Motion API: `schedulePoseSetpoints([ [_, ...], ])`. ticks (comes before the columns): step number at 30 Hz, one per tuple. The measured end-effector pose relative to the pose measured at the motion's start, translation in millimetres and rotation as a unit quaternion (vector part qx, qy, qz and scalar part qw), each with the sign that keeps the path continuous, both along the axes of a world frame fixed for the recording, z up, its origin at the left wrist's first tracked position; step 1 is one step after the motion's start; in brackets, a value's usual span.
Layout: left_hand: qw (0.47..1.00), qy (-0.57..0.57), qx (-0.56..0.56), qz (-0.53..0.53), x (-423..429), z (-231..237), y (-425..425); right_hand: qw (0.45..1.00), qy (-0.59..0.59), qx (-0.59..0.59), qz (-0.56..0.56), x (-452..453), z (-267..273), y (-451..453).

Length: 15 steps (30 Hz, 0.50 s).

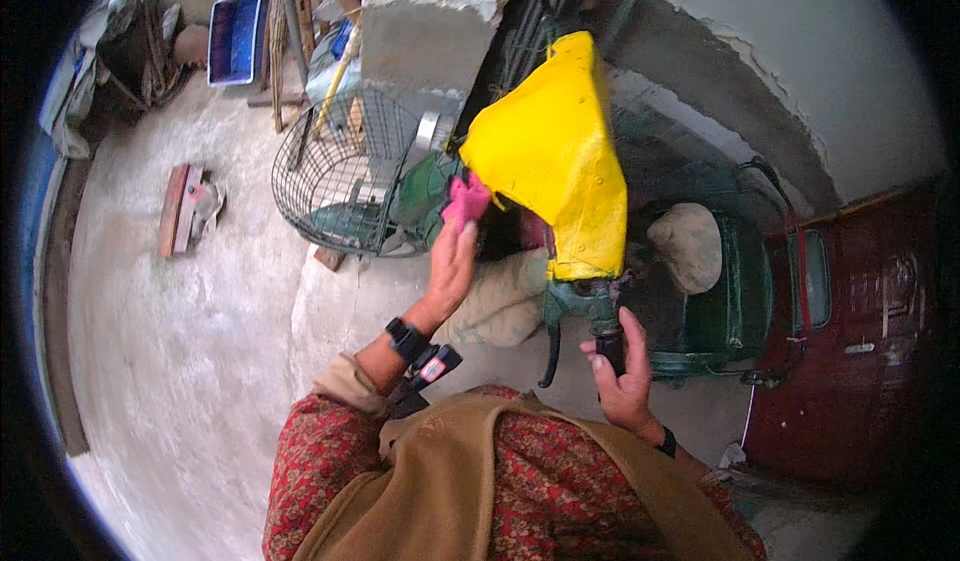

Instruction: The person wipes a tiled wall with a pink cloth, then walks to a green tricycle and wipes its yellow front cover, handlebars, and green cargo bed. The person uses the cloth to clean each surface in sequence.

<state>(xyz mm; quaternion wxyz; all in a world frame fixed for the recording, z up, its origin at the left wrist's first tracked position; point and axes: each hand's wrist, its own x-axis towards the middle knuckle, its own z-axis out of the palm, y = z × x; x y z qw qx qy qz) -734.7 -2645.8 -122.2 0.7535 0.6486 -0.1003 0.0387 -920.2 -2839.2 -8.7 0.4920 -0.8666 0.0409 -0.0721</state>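
Note:
My left hand (451,261) holds a pink cloth (469,199) against the green front body of a scooter or tricycle (424,189), just behind its wire basket (330,178). My right hand (628,373) is around the black handlebar grip (609,351), with the thumb along it. A bright yellow cover (559,163) lies over the middle of the handlebar. Beside the grip a black brake lever (553,354) points towards me. The far end of the handlebar is hidden under the cover.
A plastered wall (420,43) stands close beyond the vehicle. To the right are its green rear part (731,283) and a dark red door (847,336). On the floor at left lie wooden blocks (176,212); a blue tray (235,39) leans further back.

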Motion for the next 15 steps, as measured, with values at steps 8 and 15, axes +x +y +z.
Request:
schedulePoseSetpoints([
  [8, 0.992, 0.004, -0.130, -0.003, 19.1, 51.8, 6.5, 0.998, -0.036, -0.043, 0.000, 2.1, 7.0, 7.1],
  [15, 0.996, 0.006, -0.037, -0.081, -18.2, 86.9, -25.6, 0.995, -0.087, -0.043, -0.017, 10.5, 10.2, 10.4],
])
